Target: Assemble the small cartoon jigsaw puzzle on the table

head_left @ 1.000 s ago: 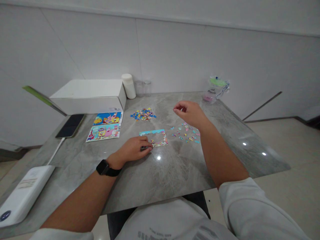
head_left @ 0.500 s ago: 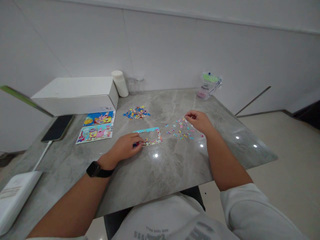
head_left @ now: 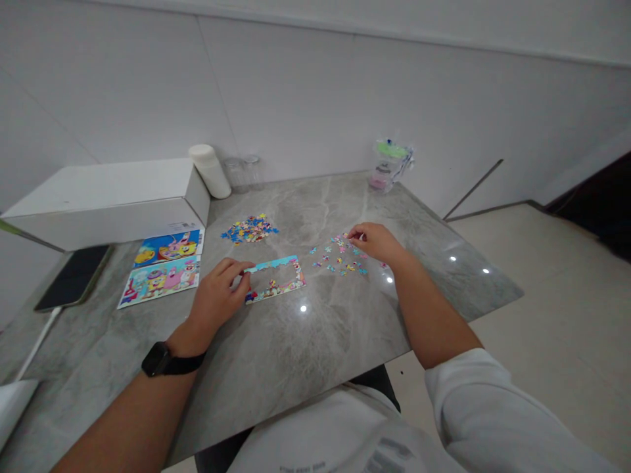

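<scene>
Plainly, the puzzle border [head_left: 283, 288] lies just beside the left fingers [head_left: 240, 267].

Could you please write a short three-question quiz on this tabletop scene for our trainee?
1. True or false: The left hand is at the left end of the rectangular, colourful cardboard puzzle frame.
2. What is nearest the right hand?
A) the flat black phone
B) the scattered pink, yellow and turquoise jigsaw pieces
C) the long white cardboard box
3. Fill in: The black, square-faced watch is on the ___ wrist.

Key: 1. True; 2. B; 3. left
</scene>
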Demonstrator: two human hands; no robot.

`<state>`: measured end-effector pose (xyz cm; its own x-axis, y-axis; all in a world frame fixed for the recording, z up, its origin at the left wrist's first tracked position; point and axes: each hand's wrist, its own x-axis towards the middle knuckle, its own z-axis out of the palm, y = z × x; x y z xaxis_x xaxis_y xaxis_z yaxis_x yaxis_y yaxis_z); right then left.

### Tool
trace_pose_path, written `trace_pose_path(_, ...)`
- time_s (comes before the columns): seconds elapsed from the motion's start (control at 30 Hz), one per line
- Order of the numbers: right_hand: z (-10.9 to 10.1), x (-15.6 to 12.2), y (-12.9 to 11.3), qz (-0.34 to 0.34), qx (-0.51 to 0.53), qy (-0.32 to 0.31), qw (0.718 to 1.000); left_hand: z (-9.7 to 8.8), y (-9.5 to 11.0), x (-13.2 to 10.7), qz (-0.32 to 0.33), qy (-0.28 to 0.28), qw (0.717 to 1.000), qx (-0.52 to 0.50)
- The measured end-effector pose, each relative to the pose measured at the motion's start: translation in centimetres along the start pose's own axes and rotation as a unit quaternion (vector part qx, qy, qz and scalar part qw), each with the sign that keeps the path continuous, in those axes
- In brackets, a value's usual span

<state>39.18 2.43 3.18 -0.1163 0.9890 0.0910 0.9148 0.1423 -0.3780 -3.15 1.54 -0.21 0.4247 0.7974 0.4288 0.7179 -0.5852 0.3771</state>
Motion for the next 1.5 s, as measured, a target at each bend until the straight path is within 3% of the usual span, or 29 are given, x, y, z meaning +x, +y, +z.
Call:
trace_pose_path(0.17,0.8,-0.1,-1.1,-0.042,-0.029,-0.062,0.997,-0.2,0.3,0.0,-0.013,0.013,1.0,-0.005)
trace_pose_path(0.6,0.7,-0.8,-0.6,-0.02,-0.049,-0.189,0.98,-0.2,0.2,0.0,-0.016,0.005,1.0,-0.01)
trace_pose_path(0.93,0.1,-0.7,0.9,0.005,-0.085,-0.162,0.983,-0.4,0.2,0.0,-0.009,0.001,1.0,-0.011)
trace_pose_path(1.17,1.3,-0.9,-0.2,-0.003,-0.051,-0.206,0.977,-0.2,0.1,0.0,0.006,-0.005,1.0,-0.015)
trace_pose_path(1.37,1.9,-0.6,-0.9,-0.068,-0.047,-0.228,0.97,0.1,-0.3,-0.1,0.019,-0.013,1.0,-0.021)
trace_pose_path(1.5,1.3,-0.3,-0.9,-0.076,-0.046,-0.178,0.98,0.2,-0.4,-0.1,0.02,-0.019,0.999,-0.036)
